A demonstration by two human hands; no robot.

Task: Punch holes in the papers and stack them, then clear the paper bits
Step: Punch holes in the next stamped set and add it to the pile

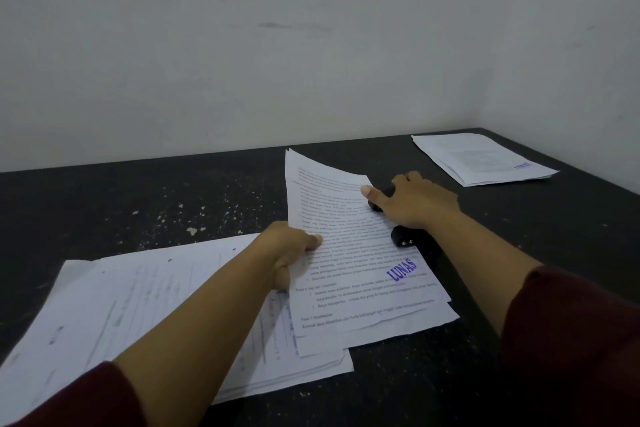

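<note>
A few printed sheets stamped "LUNAS" [349, 253] lie in the middle of the dark table [104, 198], their right edge slid into a black hole punch [403, 240]. My left hand [289, 253] grips the sheets' left edge, thumb on top. My right hand [412, 201] rests palm down on the punch and hides most of it. A stack of punched papers [138, 315] lies at the front left. Another stack of printed papers [481, 158] sits at the far right. Small white paper bits [192, 229] are scattered on the table left of the sheets.
A pale wall [277, 45] runs along the table's far edge and meets a second wall at the right corner. The front-left stack reaches under the held sheets.
</note>
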